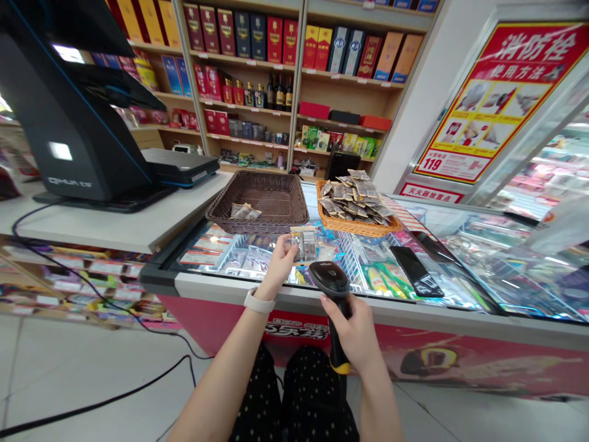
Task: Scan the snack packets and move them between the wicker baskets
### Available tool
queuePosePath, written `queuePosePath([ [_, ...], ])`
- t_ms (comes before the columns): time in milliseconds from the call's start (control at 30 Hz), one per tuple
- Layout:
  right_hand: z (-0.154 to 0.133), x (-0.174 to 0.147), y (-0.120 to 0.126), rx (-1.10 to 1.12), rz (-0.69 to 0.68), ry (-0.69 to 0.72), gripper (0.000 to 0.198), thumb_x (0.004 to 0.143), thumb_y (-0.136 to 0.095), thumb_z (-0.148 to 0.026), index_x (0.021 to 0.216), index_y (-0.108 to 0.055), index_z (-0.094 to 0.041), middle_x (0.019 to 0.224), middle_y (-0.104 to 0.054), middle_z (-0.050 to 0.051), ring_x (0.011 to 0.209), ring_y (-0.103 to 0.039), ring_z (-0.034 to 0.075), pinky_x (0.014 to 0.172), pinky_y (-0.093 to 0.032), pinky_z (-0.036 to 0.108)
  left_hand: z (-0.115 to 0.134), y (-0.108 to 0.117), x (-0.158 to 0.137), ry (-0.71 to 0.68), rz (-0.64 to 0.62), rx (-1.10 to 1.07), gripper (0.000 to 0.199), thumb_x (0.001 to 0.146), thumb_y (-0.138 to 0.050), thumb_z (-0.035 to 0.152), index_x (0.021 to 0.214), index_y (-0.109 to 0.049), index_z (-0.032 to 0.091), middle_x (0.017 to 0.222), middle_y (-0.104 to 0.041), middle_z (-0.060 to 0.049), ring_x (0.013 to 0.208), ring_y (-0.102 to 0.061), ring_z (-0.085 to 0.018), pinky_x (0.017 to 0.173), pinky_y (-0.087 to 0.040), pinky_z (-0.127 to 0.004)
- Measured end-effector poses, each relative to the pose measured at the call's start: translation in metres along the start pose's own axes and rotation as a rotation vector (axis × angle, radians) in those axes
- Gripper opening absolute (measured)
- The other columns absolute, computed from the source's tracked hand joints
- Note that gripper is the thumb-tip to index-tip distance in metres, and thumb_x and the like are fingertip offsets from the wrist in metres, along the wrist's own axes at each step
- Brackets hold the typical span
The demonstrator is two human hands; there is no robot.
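My right hand [356,328] is wrapped round the grip of a black barcode scanner [329,279] with a yellow base end, its head tilted toward the freezer top. Pinched at its left edge by my left hand [283,258] is a small clear snack packet [304,244] with dark contents, just beyond the scanner's head. A dark brown wicker basket [276,190] stands behind my left hand and holds a few similar packets [245,212]. To its right, an orange-brown wicker basket [368,227] is heaped with many more packets [354,196].
Both baskets stand on a glass-topped freezer [257,277]. A black phone [416,271] lies at right on the glass. At left, a point-of-sale machine [92,123] stands on a white counter [179,212], its cable [83,270] hanging toward the floor. Shelves [297,92] of boxes rise behind.
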State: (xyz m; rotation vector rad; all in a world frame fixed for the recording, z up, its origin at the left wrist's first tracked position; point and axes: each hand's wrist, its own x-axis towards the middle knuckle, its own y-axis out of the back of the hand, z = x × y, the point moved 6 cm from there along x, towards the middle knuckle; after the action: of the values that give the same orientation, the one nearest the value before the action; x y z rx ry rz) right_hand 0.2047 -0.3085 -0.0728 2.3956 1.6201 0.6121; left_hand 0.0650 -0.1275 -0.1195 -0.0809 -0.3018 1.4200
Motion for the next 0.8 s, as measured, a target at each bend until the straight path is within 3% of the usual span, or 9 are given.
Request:
queuePosePath([
  [200, 0.002, -0.001, -0.002, 0.014, -0.033, -0.032, 0.044, 0.088, -0.062, -0.056, 0.079, -0.072, -0.014, 0.064, -0.06, 0.003, 0.066, -0.051, 0.021, 0.063, -0.04, 0.03, -0.001, 0.005, 0.0, 0.062, 0.091, -0.033, 0.041, 0.084, -0.072, 0.037, 0.117, -0.056, 0.02, 0.072, -0.064, 0.003, 0.049, -0.054, -0.009, 0.046, -0.041, -0.019],
  [333, -0.003, -0.002, -0.001, 0.033, -0.001, -0.009, 0.043, 0.087, -0.064, -0.056, 0.076, -0.071, -0.015, 0.063, -0.061, 0.003, 0.064, -0.052, 0.02, 0.061, -0.04, 0.029, 0.008, 0.015, 0.001, -0.014, 0.21, -0.053, 0.05, 0.084, -0.07, 0.037, 0.127, -0.057, 0.016, 0.076, -0.067, 0.001, 0.041, -0.046, -0.007, 0.038, -0.036, -0.019],
  [433, -0.004, -0.004, -0.002, 0.051, 0.009, 0.005, 0.045, 0.087, -0.064, -0.058, 0.076, -0.073, -0.015, 0.062, -0.063, 0.003, 0.063, -0.054, 0.022, 0.06, -0.041, 0.03, 0.013, 0.019, 0.0, -0.081, 0.23, -0.059, 0.058, 0.081, -0.073, 0.035, 0.133, -0.06, 0.013, 0.09, -0.073, -0.006, 0.05, -0.055, -0.009, 0.04, -0.041, -0.02],
  [567, -0.001, -0.004, -0.001, 0.067, -0.008, -0.015, 0.049, 0.087, -0.063, -0.061, 0.086, -0.078, -0.015, 0.073, -0.072, 0.007, 0.071, -0.06, 0.026, 0.067, -0.045, 0.032, 0.022, 0.025, -0.005, -0.173, 0.263, 0.012, 0.066, 0.081, -0.073, 0.035, 0.141, -0.057, 0.015, 0.114, -0.074, -0.013, 0.079, -0.071, -0.02, 0.051, -0.053, -0.024],
  [667, 0.0, -0.004, 0.003, 0.073, 0.014, -0.006, 0.051, 0.088, -0.062, -0.063, 0.086, -0.079, -0.014, 0.074, -0.074, 0.008, 0.07, -0.06, 0.026, 0.067, -0.044, 0.032, 0.051, 0.034, -0.006, -0.303, 0.297, 0.114, 0.065, 0.083, -0.071, 0.034, 0.144, -0.056, 0.016, 0.117, -0.073, -0.014, 0.096, -0.072, -0.024, 0.066, -0.059, -0.028],
  [800, -0.002, -0.006, 0.008, 0.09, 0.037, 0.005, 0.049, 0.088, -0.063, -0.061, 0.081, -0.076, -0.015, 0.067, -0.069, 0.006, 0.067, -0.058, 0.024, 0.064, -0.043, 0.031, 0.118, 0.056, 0.015, -0.451, 0.321, 0.242, 0.062, 0.085, -0.066, 0.028, 0.144, -0.054, 0.015, 0.112, -0.074, -0.013, 0.098, -0.072, -0.023, 0.077, -0.059, -0.03],
])
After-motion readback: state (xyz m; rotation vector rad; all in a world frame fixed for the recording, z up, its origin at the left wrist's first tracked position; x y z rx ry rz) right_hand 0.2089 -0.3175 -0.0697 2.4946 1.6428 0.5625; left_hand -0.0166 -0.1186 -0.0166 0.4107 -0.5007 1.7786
